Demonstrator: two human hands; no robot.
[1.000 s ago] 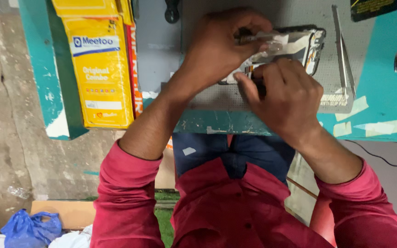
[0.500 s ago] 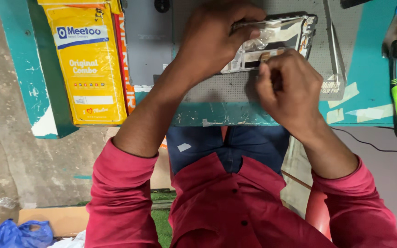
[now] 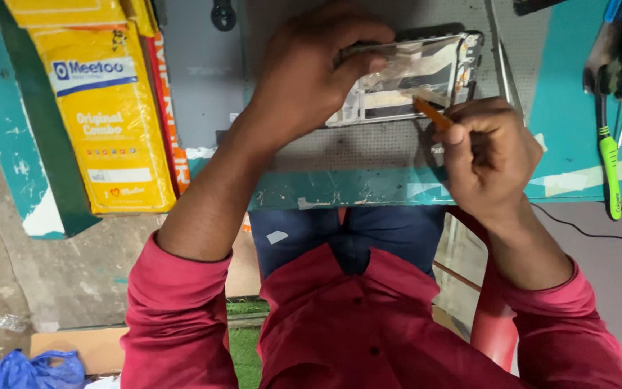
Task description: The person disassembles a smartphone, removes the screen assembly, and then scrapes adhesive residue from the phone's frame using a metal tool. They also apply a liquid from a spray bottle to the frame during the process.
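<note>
An opened phone frame [image 3: 412, 79] lies on a grey mat on the teal workbench [image 3: 340, 189]. My left hand [image 3: 311, 72] presses down on its left end, fingers curled over the top edge. A thin orange pry tool [image 3: 432, 113] is pinched in my right hand [image 3: 487, 155], and its tip touches the lower right part of the phone's inside. The left part of the phone is hidden under my left hand.
A yellow flat box [image 3: 106, 115] lies at the bench's left, with a red-orange one beside it. At the right are a green-handled screwdriver [image 3: 608, 169], other tools and a black cable [image 3: 592, 230]. A blue bag [image 3: 34, 369] lies on the floor.
My right hand has drawn back to the right, so the orange tool now shows against the phone. The view has shifted slightly; my left hand stays on the phone.
</note>
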